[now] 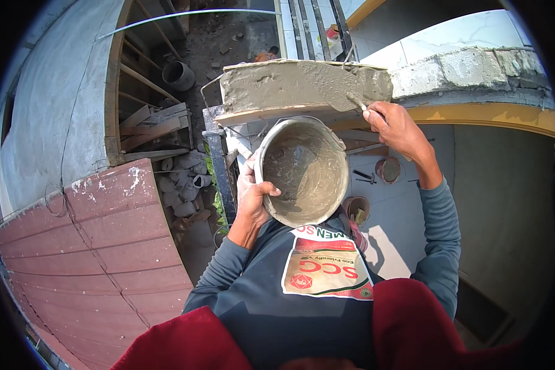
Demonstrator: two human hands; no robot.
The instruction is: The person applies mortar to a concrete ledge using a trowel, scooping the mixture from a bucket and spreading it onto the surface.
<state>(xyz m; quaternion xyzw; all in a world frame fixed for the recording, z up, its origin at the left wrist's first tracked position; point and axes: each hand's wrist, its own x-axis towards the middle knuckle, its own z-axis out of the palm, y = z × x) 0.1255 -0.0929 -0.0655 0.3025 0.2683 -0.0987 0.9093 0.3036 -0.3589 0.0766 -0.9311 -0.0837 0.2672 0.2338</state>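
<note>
My left hand (254,196) grips the left rim of a bucket (314,176), thumb inside, held at chest height; grey wet residue coats the inside. Just above it lies a long band of wet grey mortar (277,86) along a narrow ledge edged by a wooden board (256,115). My right hand (391,129) is closed on the handle of a trowel (353,100), its blade against the mortar near the band's right end; mortar hides much of the blade's outline.
Rough concrete wall top (468,77) continues rightward above a yellow beam (499,117). Maroon roofing sheets (86,246) lie lower left, beside stacked timber (154,132). Far below are a dark bucket (179,76), rubble and a tiled floor (382,246) with small containers. A black metal rail (219,172) runs behind my left hand.
</note>
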